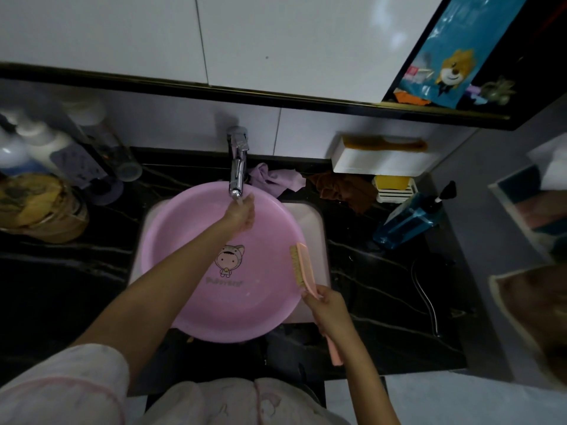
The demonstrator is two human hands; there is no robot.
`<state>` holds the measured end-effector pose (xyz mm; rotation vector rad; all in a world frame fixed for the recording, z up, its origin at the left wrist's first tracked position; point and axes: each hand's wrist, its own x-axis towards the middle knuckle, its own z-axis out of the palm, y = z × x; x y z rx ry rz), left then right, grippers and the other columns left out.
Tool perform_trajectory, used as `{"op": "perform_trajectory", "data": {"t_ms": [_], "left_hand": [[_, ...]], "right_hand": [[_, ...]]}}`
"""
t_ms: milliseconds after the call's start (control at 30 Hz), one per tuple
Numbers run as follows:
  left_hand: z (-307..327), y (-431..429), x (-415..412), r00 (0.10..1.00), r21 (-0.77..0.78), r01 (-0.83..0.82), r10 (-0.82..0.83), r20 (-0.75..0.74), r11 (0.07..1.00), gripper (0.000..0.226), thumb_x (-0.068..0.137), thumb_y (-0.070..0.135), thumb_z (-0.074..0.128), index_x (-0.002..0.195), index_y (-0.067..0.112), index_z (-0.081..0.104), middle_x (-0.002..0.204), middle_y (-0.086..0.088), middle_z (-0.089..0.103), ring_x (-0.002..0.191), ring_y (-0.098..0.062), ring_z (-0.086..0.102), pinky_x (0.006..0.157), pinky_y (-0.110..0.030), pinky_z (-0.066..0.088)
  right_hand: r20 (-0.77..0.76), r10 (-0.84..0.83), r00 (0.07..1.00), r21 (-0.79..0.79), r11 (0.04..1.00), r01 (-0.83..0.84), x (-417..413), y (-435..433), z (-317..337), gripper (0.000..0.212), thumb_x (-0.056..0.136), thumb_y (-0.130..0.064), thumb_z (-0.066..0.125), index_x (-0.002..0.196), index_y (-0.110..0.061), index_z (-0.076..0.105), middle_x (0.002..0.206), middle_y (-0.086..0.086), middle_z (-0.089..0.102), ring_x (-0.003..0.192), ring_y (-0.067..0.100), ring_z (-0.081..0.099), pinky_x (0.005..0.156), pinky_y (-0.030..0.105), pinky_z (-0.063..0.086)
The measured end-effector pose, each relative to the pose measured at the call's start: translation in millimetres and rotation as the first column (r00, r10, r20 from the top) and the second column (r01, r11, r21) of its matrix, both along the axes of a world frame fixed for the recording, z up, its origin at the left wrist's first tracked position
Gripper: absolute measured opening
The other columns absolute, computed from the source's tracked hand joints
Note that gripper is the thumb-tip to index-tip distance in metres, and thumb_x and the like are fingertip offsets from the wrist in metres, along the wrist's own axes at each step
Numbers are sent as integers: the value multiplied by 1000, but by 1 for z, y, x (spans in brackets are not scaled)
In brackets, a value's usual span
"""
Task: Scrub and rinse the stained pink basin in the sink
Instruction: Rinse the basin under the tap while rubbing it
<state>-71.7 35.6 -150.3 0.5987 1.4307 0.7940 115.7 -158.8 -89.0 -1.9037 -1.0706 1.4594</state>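
Head view: grips brush (302,266) in curled right hand (326,308) beside rim of basin (190,240) seated in sink (310,216), holds empty left hand (241,214), fingers loosely bent, under running tap (237,167) above it; seemingly mid-task, stains undiscernible in dimness, rinsing left to do.

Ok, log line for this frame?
left hand: under tap spout | right hand: holds brush over rim | pink basin: in sink

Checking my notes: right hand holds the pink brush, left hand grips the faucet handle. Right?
Not quite. The head view shows the left hand under the faucet spout over the pink basin, not on its handle. The right hand does hold the pink brush.
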Motion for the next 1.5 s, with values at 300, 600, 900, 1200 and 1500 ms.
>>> {"op": "perform_trajectory", "data": {"t_ms": [300,600,900,1200,1500], "left_hand": [[11,-7,-8,946,137,219,-176,-273,966,46,98,36,47,61,11,58,50,-2,46,43,-14,40,42,-19,32],[5,-64,-55,77,-179,749,-353,-932,638,35,88,14,55,123,17,57,141,-4,48,129,-20,42,101,-33,19],[31,-136,-123,328,90,187,24,-945,978,65,73,2,64,132,0,37,119,-30,48,97,-49,54,74,-50,44],[57,-136,-111,561,398,0,330,-759,917,51,74,-8,53,124,1,54,111,-21,63,99,-35,59,79,-29,41],[76,-135,-101,582,528,-7,433,-688,849,54,70,-11,51,121,6,62,107,-14,67,93,-25,62,77,-27,44]], "right_hand": [[-47,11,999,-11,1000,-11,2,0,6,10,94,-22,55,86,-23,61,45,-10,52,35,-5,46,38,9,32],[318,449,835,-39,886,-461,23,14,-13,47,94,-20,47,138,-30,38,103,0,62,90,11,61,68,23,50],[809,583,79,-258,472,-843,-8,126,-44,47,100,-19,34,146,-17,26,120,13,57,99,31,61,75,35,47],[667,726,-169,-506,275,-817,-5,160,-41,41,95,-16,43,136,-16,47,124,12,57,109,30,58,87,36,47],[707,704,-64,-395,319,-862,2,158,-51,34,99,-28,42,130,-19,54,121,10,60,107,29,60,87,36,47]]}}
